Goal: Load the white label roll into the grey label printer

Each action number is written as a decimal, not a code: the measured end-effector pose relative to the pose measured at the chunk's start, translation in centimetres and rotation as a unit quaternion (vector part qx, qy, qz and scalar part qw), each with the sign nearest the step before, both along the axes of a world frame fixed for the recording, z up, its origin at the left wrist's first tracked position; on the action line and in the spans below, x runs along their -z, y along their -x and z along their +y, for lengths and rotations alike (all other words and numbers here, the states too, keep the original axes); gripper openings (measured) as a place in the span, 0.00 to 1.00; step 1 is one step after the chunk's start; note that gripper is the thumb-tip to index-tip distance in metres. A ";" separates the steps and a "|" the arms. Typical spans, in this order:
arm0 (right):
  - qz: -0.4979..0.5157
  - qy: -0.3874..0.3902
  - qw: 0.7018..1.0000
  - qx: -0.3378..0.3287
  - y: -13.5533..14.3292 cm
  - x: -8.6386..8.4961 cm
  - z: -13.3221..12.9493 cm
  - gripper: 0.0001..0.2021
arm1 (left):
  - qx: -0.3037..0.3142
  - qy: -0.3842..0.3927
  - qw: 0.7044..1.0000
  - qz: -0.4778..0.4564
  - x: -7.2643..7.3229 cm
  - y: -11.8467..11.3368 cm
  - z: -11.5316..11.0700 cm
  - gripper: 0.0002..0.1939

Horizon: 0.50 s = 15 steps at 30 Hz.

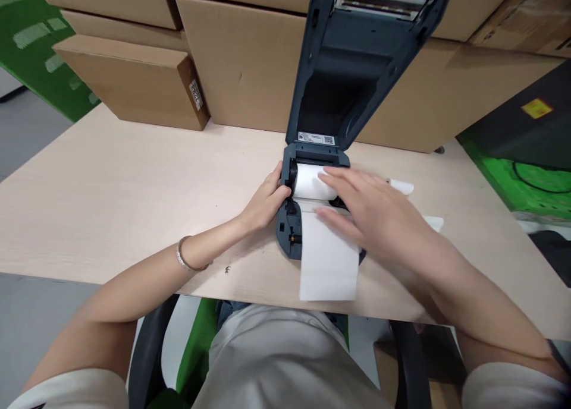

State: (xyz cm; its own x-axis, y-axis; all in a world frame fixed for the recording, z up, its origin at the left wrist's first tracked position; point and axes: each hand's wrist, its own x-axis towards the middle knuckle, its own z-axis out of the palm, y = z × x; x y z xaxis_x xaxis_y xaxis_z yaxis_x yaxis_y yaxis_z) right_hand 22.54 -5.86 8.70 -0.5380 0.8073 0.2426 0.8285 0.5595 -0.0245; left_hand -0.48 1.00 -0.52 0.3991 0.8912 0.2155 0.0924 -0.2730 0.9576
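Note:
A dark grey label printer point(289, 227) stands on the table with its lid point(345, 52) raised. Inside lies a white label roll point(307, 181), and its paper strip point(330, 266) runs out over the front toward me. My left hand point(266, 198) holds the printer's left side, thumb on the edge by the roll and fingers behind the casing. Over the right half hovers my right hand point(370, 207), fingers spread, tips at the roll and the strip. It covers the printer's right side; whether the fingertips touch the paper is hard to tell.
Cardboard boxes point(250, 64) line the back of the table point(111, 201), with a flat box point(129, 88) at the left. White paper pieces point(401, 186) lie to the right, partly behind my right arm. A dark case with a yellow label point(537, 108) stands far right.

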 end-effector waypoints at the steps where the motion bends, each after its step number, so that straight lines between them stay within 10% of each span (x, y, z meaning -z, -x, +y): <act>1: 0.009 0.005 1.000 -0.008 0.2 0.3 -1.7 0.33 | -0.002 0.003 1.000 0.001 0.1 0.0 0.0 0.39; 9: 0.001 0.032 0.998 -0.059 1.9 4.1 -7.0 0.43 | -0.012 0.013 1.000 -0.005 -0.3 -0.4 0.0 0.38; 15: 0.053 0.137 0.987 -0.065 0.4 1.2 -5.6 0.40 | 0.003 0.047 0.997 -0.062 0.3 -0.6 -0.1 0.42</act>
State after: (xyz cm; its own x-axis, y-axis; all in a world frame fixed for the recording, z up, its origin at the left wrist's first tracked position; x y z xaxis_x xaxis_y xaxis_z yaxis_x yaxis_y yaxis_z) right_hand 22.10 -11.41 7.50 -0.6244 0.7765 0.0852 0.7349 0.6209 -0.2726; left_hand 0.10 0.94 -0.80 0.3804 0.9072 0.1795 -0.0302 -0.1818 0.9829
